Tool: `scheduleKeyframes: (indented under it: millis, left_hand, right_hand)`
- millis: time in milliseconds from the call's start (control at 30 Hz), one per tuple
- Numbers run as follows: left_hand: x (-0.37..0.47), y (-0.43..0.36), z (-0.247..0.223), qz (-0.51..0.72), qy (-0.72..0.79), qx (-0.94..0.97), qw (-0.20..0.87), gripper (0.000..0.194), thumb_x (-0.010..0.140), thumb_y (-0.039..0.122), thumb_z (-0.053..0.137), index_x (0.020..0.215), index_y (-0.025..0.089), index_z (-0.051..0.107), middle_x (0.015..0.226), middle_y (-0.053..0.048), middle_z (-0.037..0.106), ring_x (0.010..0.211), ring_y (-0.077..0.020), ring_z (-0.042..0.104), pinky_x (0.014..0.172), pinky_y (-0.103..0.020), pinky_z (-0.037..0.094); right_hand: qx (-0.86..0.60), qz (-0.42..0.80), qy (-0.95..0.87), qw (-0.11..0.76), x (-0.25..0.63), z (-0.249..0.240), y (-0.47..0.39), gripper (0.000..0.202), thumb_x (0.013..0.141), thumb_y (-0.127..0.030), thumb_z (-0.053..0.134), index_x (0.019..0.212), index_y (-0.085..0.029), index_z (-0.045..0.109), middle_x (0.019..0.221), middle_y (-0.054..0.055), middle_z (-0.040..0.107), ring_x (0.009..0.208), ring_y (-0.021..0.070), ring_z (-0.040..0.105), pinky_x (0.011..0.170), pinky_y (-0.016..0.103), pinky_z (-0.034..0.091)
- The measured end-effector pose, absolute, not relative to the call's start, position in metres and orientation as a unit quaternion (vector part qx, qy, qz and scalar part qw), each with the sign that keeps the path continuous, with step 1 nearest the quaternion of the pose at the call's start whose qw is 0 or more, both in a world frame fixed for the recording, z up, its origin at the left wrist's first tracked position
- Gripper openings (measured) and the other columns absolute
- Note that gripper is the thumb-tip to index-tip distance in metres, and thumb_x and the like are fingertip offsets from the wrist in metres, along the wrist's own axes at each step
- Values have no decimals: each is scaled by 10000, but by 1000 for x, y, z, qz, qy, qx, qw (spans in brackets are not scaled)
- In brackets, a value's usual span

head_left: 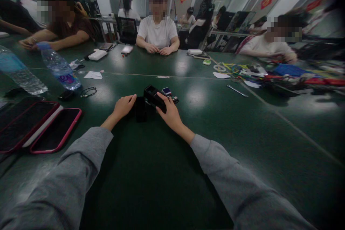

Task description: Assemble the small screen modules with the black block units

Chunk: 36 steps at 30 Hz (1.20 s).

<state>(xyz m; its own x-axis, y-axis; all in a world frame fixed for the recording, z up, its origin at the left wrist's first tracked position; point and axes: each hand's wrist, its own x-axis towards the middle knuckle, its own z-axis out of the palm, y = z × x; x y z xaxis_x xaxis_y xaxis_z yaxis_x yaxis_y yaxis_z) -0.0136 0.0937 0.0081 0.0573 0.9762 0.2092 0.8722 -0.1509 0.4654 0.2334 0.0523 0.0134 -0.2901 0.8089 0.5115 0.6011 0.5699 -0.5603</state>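
My right hand (170,112) is closed around a black box-like plastic case (152,94), which is tilted and shows a recess in its upper face. A smaller black rectangular piece (141,109) is just left of the case. My left hand (124,107) has its fingers curled at that piece's left edge and appears to grip it; its fingertips blend into the dark piece. Behind my right hand's fingers lies a small device with a screen (166,91), and beside it a small electronic part (175,99), partly hidden.
Two water bottles (60,68) stand at the left, behind a red-edged phone case (56,131). A thin cable (88,92) lies nearby. To the right are a wrench (237,91) and a heap of cables (285,72). Several people sit around the green table (215,122).
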Motion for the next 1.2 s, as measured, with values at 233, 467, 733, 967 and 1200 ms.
scheduleKeyframes:
  millis: [233,467,733,967,1200]
  left_hand:
    - [-13,93,8,245,643,717,110,597,956,569,219,767,182,631,757,-64,654,644,-173,531,588,-281,302]
    - [-13,91,10,250,642,716,113,597,953,577,219,749,179,615,745,-62,648,645,-169,525,589,-277,305]
    - [-14,92,9,249,642,717,109,588,956,571,224,715,181,593,713,-53,628,620,-162,515,573,-278,289]
    - [-14,92,9,254,634,722,109,589,959,567,224,751,179,615,732,-59,645,630,-163,522,577,-274,299]
    - [-14,93,8,247,644,716,109,588,953,579,227,755,187,619,733,-60,641,634,-168,528,577,-281,293]
  right_hand:
    - [-450,146,-792,386,234,12,54,641,901,-248,558,1476,-325,286,1392,105,454,1159,304,562,931,528,532]
    - [-448,164,-790,385,234,12,55,646,903,-268,553,1482,-323,271,1416,118,443,1185,327,554,922,569,531]
    - [-446,176,-789,384,235,11,57,658,897,-266,568,1480,-304,264,1430,126,423,1207,320,538,919,553,540]
    - [-444,169,-791,386,234,12,56,658,897,-260,571,1477,-310,264,1428,111,434,1217,309,533,944,552,522]
    - [-444,119,-793,400,233,15,51,617,896,-233,571,1455,-320,325,1372,90,486,1199,297,540,968,522,502]
